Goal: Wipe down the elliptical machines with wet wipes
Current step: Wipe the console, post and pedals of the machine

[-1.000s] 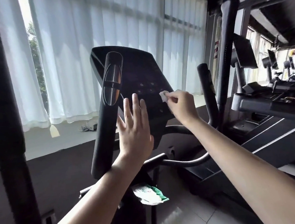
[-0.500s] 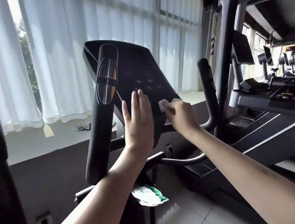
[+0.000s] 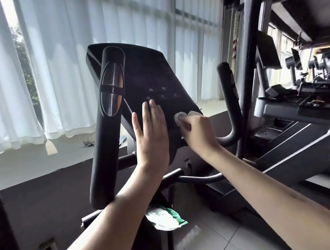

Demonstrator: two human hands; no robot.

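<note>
At the lower right corner of the console (image 3: 152,76), the right hand (image 3: 197,130) pinches a bunched wet wipe (image 3: 179,118) against the surface; the console face runs up and left from that grip; the left hand (image 3: 151,134), fingers straight and together, lies flat alongside, nearer the buttons (image 3: 157,93); most of the wipe is hidden; button markings illegible.

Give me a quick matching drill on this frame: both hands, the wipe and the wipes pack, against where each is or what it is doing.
Things:
1. left hand
2. right hand
3. wipe
4. wipes pack

States:
A. low down, below the left forearm
B. flat, fingers straight, at the face of the console
C. bunched at the console's lower right edge
D. pinching the wipe

Pairs: 1-B, 2-D, 3-C, 4-A
</note>
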